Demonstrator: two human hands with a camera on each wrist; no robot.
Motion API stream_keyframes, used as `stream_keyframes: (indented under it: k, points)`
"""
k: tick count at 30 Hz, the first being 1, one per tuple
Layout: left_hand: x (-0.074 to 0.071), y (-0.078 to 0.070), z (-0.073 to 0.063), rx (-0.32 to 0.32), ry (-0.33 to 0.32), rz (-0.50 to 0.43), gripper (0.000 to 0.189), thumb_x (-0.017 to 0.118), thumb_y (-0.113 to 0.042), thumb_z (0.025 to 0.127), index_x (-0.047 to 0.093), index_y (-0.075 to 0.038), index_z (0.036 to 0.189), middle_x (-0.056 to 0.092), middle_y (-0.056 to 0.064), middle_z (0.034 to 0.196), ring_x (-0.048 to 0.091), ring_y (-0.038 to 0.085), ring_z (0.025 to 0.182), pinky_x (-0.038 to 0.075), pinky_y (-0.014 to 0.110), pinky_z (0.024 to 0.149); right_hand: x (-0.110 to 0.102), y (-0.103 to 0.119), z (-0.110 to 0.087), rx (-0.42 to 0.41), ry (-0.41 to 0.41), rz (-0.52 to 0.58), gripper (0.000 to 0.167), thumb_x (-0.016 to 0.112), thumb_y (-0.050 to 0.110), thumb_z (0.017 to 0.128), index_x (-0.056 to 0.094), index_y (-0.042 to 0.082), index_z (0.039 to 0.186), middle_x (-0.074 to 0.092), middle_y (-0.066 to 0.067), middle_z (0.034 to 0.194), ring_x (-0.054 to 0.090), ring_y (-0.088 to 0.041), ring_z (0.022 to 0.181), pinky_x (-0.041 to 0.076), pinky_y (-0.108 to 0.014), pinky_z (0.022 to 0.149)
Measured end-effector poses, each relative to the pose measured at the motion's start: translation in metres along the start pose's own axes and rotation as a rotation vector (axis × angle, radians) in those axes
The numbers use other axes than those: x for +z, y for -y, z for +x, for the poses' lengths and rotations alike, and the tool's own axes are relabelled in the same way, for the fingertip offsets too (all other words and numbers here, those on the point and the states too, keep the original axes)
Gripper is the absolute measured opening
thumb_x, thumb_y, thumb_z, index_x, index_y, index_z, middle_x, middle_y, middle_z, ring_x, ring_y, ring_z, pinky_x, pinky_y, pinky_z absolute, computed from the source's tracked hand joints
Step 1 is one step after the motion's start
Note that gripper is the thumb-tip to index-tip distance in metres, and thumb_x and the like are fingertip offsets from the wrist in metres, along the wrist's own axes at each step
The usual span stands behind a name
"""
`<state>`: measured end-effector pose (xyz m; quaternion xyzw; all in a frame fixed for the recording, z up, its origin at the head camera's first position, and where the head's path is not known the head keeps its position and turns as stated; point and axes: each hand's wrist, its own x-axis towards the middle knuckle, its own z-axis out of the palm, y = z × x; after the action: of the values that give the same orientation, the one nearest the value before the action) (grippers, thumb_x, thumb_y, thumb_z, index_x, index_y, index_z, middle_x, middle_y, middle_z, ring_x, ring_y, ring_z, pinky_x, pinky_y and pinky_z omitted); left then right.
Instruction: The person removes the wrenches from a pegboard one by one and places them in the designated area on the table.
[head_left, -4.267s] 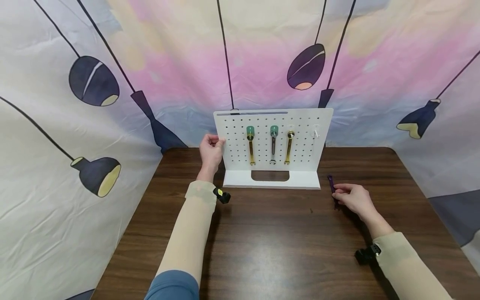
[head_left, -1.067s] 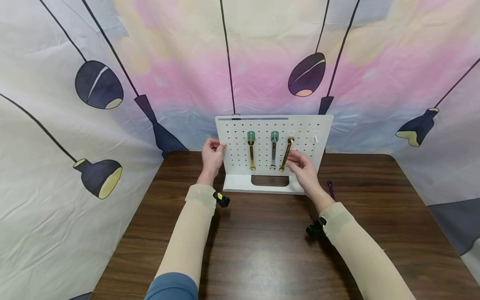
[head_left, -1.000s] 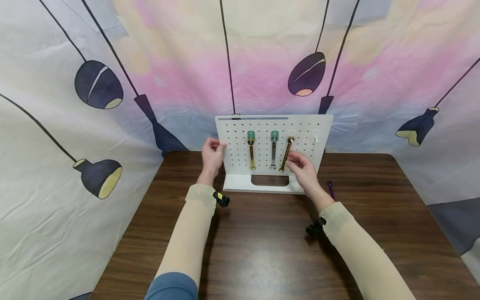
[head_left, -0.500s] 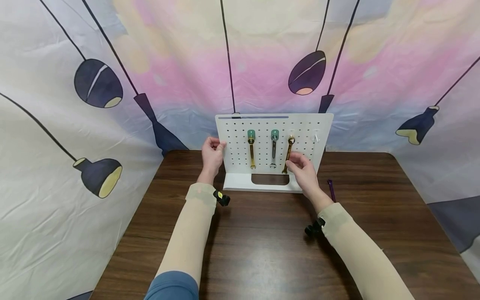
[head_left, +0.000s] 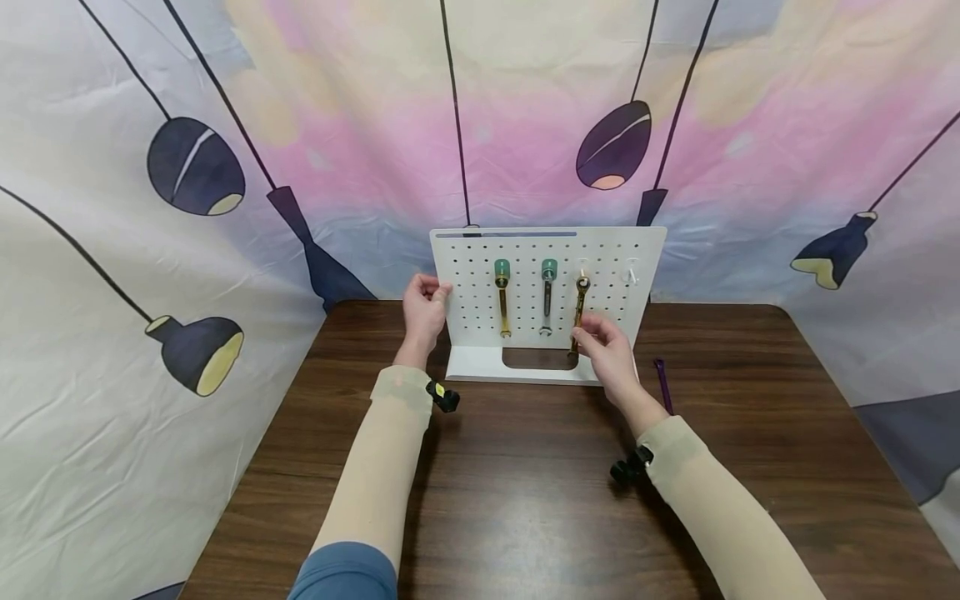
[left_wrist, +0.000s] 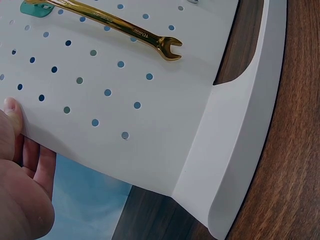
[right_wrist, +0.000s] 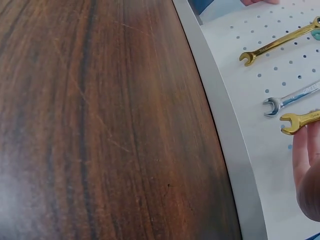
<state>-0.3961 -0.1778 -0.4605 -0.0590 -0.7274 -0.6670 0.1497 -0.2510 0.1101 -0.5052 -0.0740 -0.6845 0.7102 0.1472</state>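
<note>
My left hand [head_left: 424, 315] pinches the left edge of a white pegboard stand [head_left: 474, 360], thumb in front and fingers behind. My right hand [head_left: 609, 354] grips a gold combination wrench [head_left: 581, 302] by its lower shaft, in front of the board. Its ring end sits just below a clear hook [head_left: 582, 267], and its open end points down in the right wrist view. To its left hang a silver wrench [head_left: 547, 302] and another gold wrench [left_wrist: 117, 22], each on a green holder. A purple wrench [head_left: 663, 385] lies on the table behind my right wrist.
At the board's right another clear hook [head_left: 632, 273] carries nothing. The brown wooden table [head_left: 525, 483] spreads in front of the stand. Behind it hangs a cloth backdrop [head_left: 360, 100] printed with lamps.
My right hand has left the purple wrench on the table and taken hold of the gold wrench. That wrench has straightened and dropped slightly, its ring now below the hook. My left hand stays put.
</note>
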Motion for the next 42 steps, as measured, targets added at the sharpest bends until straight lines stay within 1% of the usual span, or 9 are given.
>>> stream_keyframes:
  k: [5,12,17,21,25,29,35,42]
  points:
    - [0.001,0.001,0.001,0.006,-0.003,-0.011,0.02,0.075,-0.001,0.099,0.056,-0.007,0.095,0.055,0.001,0.086,0.049,0.013,0.075,0.039,0.023,0.066,-0.002,0.002,-0.005,-0.002,0.009,-0.009,0.036,0.071,0.016,0.105,0.062,-0.006,0.133,0.065,0.003,0.112,0.065,-0.008,0.101,0.057,-0.027,0.088]
    - [0.001,0.001,0.001,0.001,-0.002,-0.005,0.02,0.075,-0.002,0.1,0.056,-0.008,0.095,0.055,0.001,0.086,0.049,0.013,0.076,0.04,0.023,0.067,-0.01,0.003,-0.014,-0.035,0.001,-0.029,0.033,0.072,0.013,0.104,0.065,-0.006,0.13,0.066,0.005,0.106,0.066,-0.008,0.094,0.058,-0.025,0.081]
    - [0.0,0.001,0.001,0.009,-0.001,-0.003,0.02,0.074,-0.004,0.101,0.056,-0.008,0.095,0.055,0.001,0.087,0.049,0.014,0.076,0.04,0.024,0.067,-0.013,0.008,-0.02,-0.054,0.022,-0.044,0.033,0.071,0.012,0.103,0.065,-0.005,0.13,0.067,0.005,0.105,0.068,-0.009,0.091,0.059,-0.025,0.079]
    - [0.001,0.002,0.001,0.01,-0.002,-0.01,0.02,0.074,-0.003,0.1,0.056,-0.008,0.095,0.055,0.001,0.087,0.049,0.014,0.076,0.04,0.024,0.066,-0.015,0.015,-0.024,-0.026,0.035,-0.045,0.033,0.071,0.012,0.104,0.066,-0.006,0.131,0.067,0.005,0.102,0.067,-0.009,0.09,0.059,-0.026,0.078]
    - [0.001,0.003,0.001,0.005,-0.005,-0.017,0.02,0.075,-0.001,0.099,0.056,-0.007,0.094,0.056,0.001,0.087,0.05,0.012,0.076,0.041,0.023,0.067,-0.018,0.024,-0.029,0.03,0.043,-0.064,0.036,0.069,0.014,0.105,0.064,-0.007,0.134,0.067,0.007,0.102,0.065,-0.007,0.093,0.059,-0.025,0.078]
    - [0.001,0.002,0.001,0.004,-0.008,-0.018,0.02,0.075,-0.001,0.099,0.056,-0.007,0.094,0.055,0.001,0.087,0.05,0.012,0.076,0.041,0.023,0.067,-0.02,0.035,-0.033,0.073,0.068,-0.069,0.039,0.068,0.015,0.106,0.061,-0.007,0.137,0.069,0.01,0.102,0.066,-0.006,0.094,0.059,-0.026,0.079]
    - [0.001,0.002,0.001,0.007,-0.011,-0.029,0.021,0.074,-0.001,0.099,0.056,-0.008,0.094,0.055,0.001,0.087,0.049,0.014,0.076,0.04,0.023,0.067,-0.021,0.045,-0.036,0.092,0.106,-0.045,0.042,0.068,0.015,0.106,0.059,-0.008,0.139,0.071,0.007,0.103,0.069,-0.01,0.096,0.059,-0.027,0.081]
    - [0.001,0.004,0.0,0.01,0.004,-0.015,0.02,0.075,-0.003,0.1,0.056,-0.008,0.094,0.055,0.001,0.087,0.049,0.014,0.076,0.04,0.024,0.067,-0.02,0.042,-0.037,0.101,0.097,0.0,0.039,0.068,0.014,0.106,0.058,-0.01,0.136,0.071,0.007,0.101,0.068,-0.006,0.092,0.06,-0.03,0.083]
